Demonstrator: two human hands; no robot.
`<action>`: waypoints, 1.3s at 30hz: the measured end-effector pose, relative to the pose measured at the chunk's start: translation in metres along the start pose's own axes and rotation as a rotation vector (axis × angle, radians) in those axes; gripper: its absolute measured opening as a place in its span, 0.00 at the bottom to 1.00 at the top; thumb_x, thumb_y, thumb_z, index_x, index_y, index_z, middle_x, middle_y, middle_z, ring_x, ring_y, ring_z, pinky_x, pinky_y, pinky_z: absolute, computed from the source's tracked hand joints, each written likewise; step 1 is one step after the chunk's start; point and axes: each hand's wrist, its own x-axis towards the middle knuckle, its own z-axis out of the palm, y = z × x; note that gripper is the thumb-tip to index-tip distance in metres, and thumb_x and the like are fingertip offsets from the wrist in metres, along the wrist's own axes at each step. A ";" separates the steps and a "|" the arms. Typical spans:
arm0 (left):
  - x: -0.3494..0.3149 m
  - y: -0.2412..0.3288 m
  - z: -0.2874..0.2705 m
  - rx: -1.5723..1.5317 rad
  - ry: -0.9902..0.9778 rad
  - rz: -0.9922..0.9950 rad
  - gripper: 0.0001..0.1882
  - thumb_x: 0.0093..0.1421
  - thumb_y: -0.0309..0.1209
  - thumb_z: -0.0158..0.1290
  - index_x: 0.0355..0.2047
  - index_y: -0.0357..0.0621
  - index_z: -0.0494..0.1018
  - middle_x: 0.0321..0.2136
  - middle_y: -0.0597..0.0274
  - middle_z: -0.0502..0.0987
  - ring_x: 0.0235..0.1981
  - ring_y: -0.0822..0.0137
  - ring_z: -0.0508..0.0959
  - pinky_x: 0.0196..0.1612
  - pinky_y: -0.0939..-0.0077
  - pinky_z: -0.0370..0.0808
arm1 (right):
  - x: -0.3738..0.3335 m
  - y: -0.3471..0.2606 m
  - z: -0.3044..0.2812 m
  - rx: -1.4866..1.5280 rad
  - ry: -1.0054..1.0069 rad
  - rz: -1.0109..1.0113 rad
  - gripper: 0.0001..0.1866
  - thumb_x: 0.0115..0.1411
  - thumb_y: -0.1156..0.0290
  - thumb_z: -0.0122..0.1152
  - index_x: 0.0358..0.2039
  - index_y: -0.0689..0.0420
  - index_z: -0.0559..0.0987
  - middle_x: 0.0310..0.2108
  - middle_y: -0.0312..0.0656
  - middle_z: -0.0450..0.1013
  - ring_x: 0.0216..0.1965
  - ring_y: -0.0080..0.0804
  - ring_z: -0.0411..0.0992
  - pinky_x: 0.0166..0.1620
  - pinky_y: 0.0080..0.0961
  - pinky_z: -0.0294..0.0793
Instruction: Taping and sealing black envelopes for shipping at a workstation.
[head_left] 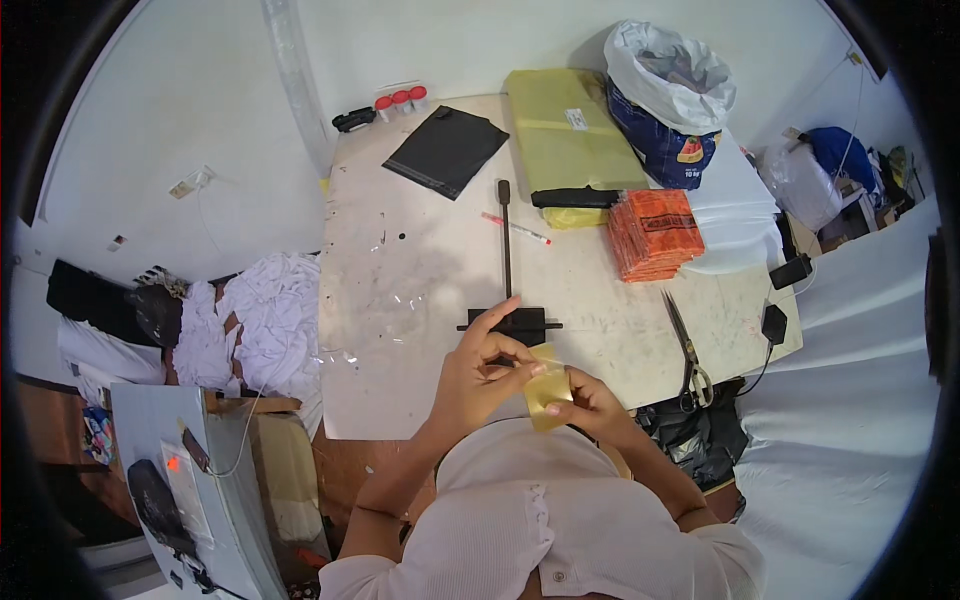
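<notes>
Close to my body, at the near edge of the table, both hands hold a flat, shiny yellow piece (549, 392); whether it is a packet or a strip of film I cannot tell. My left hand (490, 370) pinches its upper part between thumb and fingers, with the index finger raised. Lower down, the thumb of my right hand (590, 405) presses on its face. Just beyond my left hand is a black device (520, 322) with a cross rod and a long black bar (506, 240) pointing away from me. My fingers partly hide it.
A stack of orange packets (655, 235) stands right of the marker (517, 229). Scissors (686, 345) lie at the right. Farther back are black plastic bags (447, 150), a yellow package (570, 130), an open sack (660, 110) and red-capped containers (402, 98).
</notes>
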 end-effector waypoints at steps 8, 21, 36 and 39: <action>0.002 -0.010 0.006 -0.017 -0.075 0.062 0.37 0.49 0.15 0.56 0.58 0.39 0.53 0.25 0.65 0.72 0.30 0.78 0.72 0.35 0.86 0.69 | 0.001 -0.047 -0.002 -0.935 0.394 -0.575 0.26 0.44 0.69 0.67 0.44 0.62 0.71 0.41 0.48 0.70 0.43 0.43 0.68 0.47 0.32 0.66; 0.003 -0.016 0.001 -0.117 -0.193 -0.076 0.14 0.52 0.21 0.57 0.40 0.35 0.73 0.28 0.63 0.75 0.29 0.80 0.73 0.33 0.87 0.70 | 0.017 -0.043 -0.016 -0.468 0.078 -0.393 0.05 0.51 0.78 0.60 0.30 0.61 0.77 0.27 0.38 0.73 0.30 0.24 0.70 0.36 0.19 0.67; 0.026 -0.009 0.029 0.157 -0.239 0.066 0.09 0.53 0.24 0.56 0.34 0.32 0.76 0.30 0.58 0.79 0.31 0.78 0.76 0.35 0.87 0.73 | -0.015 -0.023 -0.066 -0.281 0.581 -0.204 0.04 0.54 0.74 0.55 0.27 0.61 0.73 0.26 0.34 0.70 0.30 0.19 0.66 0.38 0.16 0.64; 0.040 0.001 0.037 0.368 -0.319 0.074 0.10 0.53 0.27 0.56 0.34 0.32 0.76 0.29 0.58 0.79 0.30 0.80 0.76 0.34 0.89 0.72 | -0.012 -0.004 -0.057 -0.401 0.354 -0.049 0.11 0.57 0.68 0.55 0.34 0.63 0.76 0.30 0.33 0.72 0.33 0.16 0.66 0.37 0.15 0.64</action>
